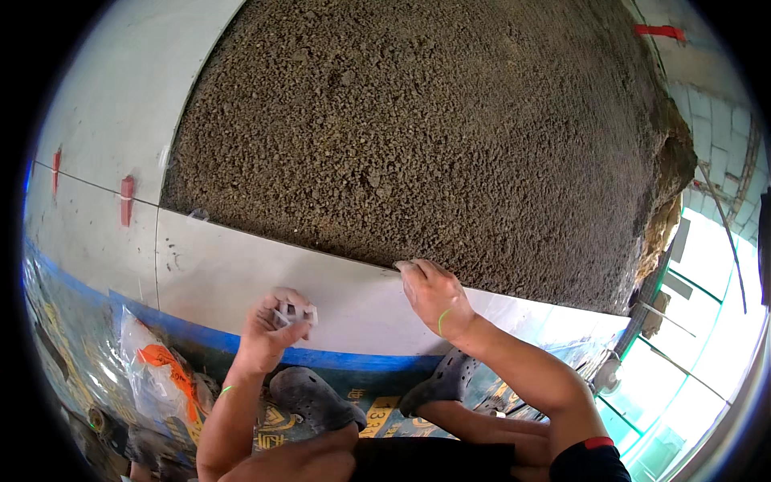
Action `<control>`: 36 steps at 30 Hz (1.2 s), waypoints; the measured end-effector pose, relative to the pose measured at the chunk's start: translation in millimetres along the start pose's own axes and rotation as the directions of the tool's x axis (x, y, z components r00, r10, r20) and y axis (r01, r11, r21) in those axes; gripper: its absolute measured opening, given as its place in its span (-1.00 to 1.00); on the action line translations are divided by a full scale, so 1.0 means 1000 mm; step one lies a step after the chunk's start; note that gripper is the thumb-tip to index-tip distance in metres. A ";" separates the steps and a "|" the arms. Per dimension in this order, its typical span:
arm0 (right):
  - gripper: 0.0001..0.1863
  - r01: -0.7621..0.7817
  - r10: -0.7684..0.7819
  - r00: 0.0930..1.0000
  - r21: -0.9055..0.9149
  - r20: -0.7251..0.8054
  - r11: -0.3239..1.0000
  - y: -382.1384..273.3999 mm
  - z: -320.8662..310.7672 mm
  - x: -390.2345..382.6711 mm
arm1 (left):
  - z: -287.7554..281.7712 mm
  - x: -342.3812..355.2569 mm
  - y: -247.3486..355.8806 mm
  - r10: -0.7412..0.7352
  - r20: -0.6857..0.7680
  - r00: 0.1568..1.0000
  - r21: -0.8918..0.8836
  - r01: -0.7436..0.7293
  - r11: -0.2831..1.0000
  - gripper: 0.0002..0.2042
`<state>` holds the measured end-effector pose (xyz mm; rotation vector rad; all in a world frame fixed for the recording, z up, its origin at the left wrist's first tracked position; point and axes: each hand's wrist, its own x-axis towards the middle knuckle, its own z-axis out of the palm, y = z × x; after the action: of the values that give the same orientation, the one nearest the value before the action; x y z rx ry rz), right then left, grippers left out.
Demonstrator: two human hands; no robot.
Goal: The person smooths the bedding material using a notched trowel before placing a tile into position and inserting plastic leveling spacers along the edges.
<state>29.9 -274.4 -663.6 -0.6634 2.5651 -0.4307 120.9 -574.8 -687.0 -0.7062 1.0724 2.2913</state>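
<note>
My left hand (277, 329) is curled around small white, translucent plastic pieces (293, 315) above a pale tile (217, 273). My right hand (438, 297) rests at the tile's far edge, fingers closed and bent over it; whatever they pinch there is hidden. Beyond that edge spreads a bed of rough grey-brown mortar (409, 136). A small clear clip (198, 215) sits at the tile's seam. Two red wedges, one tall (127, 201) and one thinner (56, 170), stand along the joint on the left.
My dark perforated clogs (317, 402) stand on printed, blue-taped sheeting (369, 377). A plastic bag with orange pieces (161, 369) lies at lower left. Laid tiles (112, 80) cover the left. At right are a ragged mortar edge (671, 193), glass panes (711, 281) and another red wedge (658, 30).
</note>
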 end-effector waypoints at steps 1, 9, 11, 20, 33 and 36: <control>-0.71 0.011 -0.011 1.000 -0.011 -0.017 1.000 0.000 -0.002 0.000 | -0.001 0.004 0.010 0.041 -0.009 0.999 0.139 -0.040 0.990 -0.70; -0.72 -0.083 0.085 0.995 0.041 -0.060 0.996 0.025 -0.026 -0.012 | 0.017 0.057 0.041 0.722 0.250 0.645 0.855 -0.497 0.147 -0.68; -0.71 -0.077 0.081 0.994 0.057 -0.074 0.995 0.022 -0.016 -0.015 | 0.017 0.063 0.031 0.702 0.352 0.619 0.838 -0.542 0.058 -0.67; -0.62 -0.086 0.097 0.994 0.178 -0.055 0.980 0.015 -0.003 -0.015 | 0.011 0.068 0.011 0.603 0.477 0.639 0.825 -0.562 -0.058 -0.53; -0.59 -0.054 0.040 0.998 0.287 0.054 0.956 0.001 -0.006 0.012 | 0.010 0.068 0.011 0.560 0.494 0.665 0.832 -0.549 -0.081 -0.54; -0.60 -0.074 0.072 0.997 0.281 0.017 0.957 -0.005 -0.004 0.015 | 0.012 0.070 0.014 0.549 0.511 0.661 0.821 -0.564 -0.085 -0.52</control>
<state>17.6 -285.5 -663.1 -0.4642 2.4460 -0.7495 57.7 -557.0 -717.8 0.4665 2.8134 1.3816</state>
